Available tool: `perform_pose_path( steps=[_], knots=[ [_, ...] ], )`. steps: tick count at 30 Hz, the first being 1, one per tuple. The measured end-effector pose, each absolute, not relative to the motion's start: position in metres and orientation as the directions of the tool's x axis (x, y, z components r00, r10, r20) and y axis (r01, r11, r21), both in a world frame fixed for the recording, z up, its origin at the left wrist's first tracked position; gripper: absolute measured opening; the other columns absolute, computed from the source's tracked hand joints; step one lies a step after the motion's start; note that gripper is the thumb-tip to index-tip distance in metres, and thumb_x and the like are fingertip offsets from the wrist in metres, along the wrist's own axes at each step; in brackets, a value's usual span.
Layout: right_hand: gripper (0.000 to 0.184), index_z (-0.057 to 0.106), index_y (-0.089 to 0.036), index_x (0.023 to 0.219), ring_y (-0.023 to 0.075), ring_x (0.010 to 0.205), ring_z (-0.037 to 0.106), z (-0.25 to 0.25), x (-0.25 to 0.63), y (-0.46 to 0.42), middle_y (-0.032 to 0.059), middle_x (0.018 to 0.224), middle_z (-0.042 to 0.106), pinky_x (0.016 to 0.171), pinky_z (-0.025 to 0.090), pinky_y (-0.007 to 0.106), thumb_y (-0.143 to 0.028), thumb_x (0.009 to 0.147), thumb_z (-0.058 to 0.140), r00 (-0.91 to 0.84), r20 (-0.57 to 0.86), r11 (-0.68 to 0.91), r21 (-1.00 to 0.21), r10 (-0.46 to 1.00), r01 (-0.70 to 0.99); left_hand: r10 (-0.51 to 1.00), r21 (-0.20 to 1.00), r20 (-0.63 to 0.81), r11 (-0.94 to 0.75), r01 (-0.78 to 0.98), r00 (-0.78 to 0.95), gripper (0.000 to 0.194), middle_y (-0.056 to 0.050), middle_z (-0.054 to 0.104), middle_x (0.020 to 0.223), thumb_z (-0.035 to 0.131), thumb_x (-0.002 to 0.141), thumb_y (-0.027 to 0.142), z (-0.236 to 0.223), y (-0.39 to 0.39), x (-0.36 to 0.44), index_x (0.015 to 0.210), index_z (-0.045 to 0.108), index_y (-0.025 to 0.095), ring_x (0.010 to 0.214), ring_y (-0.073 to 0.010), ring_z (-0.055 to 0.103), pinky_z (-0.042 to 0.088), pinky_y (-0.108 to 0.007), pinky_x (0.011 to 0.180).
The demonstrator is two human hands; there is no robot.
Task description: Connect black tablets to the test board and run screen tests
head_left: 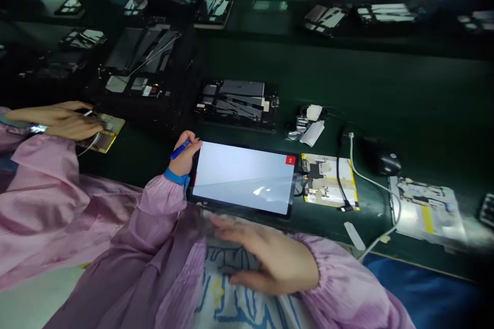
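Pale pink pleated sleeves [162, 205] reach in from the bottom of the frame to our two hands. Our left hand [184, 157], with a blue wrist strap [176, 177], is curled closed around a slim blue pen [180, 149] and sits against the left edge of a black-framed tablet [243, 177]. The tablet lies at the centre of the frame, its pale screen lit and a small red square at its upper right corner. Our right hand [266, 257] is open and flat, fingers loosely spread, gripping nothing; it lies over a white cloth printed in blue [231, 288], just below the tablet's lower edge.

Right of the tablet, on a dark green bench mat [386, 87], we see a taped circuit board with yellow edges [330, 181], a black mouse [380, 159] and a silver panel [426, 211]. An opened tablet frame [237, 105] lies above. At the left of the frame, a co-worker's hand [65, 121] works over a yellow-edged board [110, 136].
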State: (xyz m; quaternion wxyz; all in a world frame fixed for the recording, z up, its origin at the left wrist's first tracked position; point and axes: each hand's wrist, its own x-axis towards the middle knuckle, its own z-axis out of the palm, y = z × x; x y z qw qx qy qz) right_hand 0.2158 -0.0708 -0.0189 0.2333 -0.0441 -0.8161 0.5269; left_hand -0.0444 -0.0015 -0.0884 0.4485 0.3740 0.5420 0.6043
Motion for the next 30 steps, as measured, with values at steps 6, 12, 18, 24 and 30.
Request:
perform_pose_path(
  steps=[6,12,18,24,30],
  knots=[
    [0.057,0.041,-0.005,0.131,0.0204,0.132,0.044,-0.017,0.212,-0.080,0.0234,0.139,0.046,0.106,0.042,0.028,-0.034,0.086,0.059,-0.929,0.321,0.308,-0.917,0.186,-0.255,0.945,0.989,-0.041,-0.007,-0.147,-0.323,0.029,0.007,0.038,0.058,0.068,0.066,0.021,-0.086,0.000,-0.043,0.072,0.039,0.020,0.053,-0.0086,0.040,0.031,-0.021,0.054],
    [0.046,0.048,-0.018,0.128,0.0192,0.118,0.056,-0.009,0.233,-0.061,0.0140,0.122,0.062,0.099,0.048,0.035,-0.021,0.084,0.063,-0.809,0.350,0.375,-0.911,0.473,-0.175,0.947,0.987,-0.038,-0.014,-0.158,-0.318,0.029,0.007,0.040,0.058,0.067,0.065,0.020,-0.084,-0.001,-0.041,0.071,0.039,0.020,0.053,-0.0092,0.041,0.031,-0.022,0.054],
    [0.024,0.064,-0.024,0.098,0.0134,0.067,0.062,-0.020,0.267,0.019,0.0008,0.074,0.066,0.061,0.050,0.029,-0.041,0.082,0.064,-0.389,0.221,0.091,-0.941,0.894,-0.325,0.944,0.992,-0.021,-0.021,-0.122,-0.330,0.028,0.007,0.037,0.056,0.067,0.066,0.020,-0.085,0.000,-0.040,0.071,0.039,0.021,0.053,-0.0098,0.041,0.034,-0.023,0.057],
    [0.035,0.063,-0.021,0.084,0.0067,0.064,0.058,-0.027,0.288,0.107,-0.0051,0.068,0.061,0.066,0.045,0.030,-0.049,0.086,0.042,-0.300,-0.055,-0.156,-0.933,0.953,-0.325,0.949,0.990,-0.001,-0.044,-0.133,-0.317,0.028,0.006,0.038,0.059,0.067,0.066,0.019,-0.089,0.001,-0.042,0.070,0.040,0.020,0.055,-0.0098,0.042,0.033,-0.023,0.056],
    [0.042,0.068,-0.021,0.081,0.0060,0.064,0.059,-0.026,0.290,0.139,-0.0034,0.069,0.062,0.067,0.046,0.030,-0.047,0.089,0.035,-0.318,0.007,-0.122,-0.916,0.948,-0.383,0.954,0.992,0.005,-0.042,-0.120,-0.299,0.028,0.005,0.038,0.060,0.067,0.068,0.020,-0.092,0.001,-0.044,0.071,0.040,0.021,0.055,-0.0104,0.041,0.034,-0.023,0.055]
  ],
)
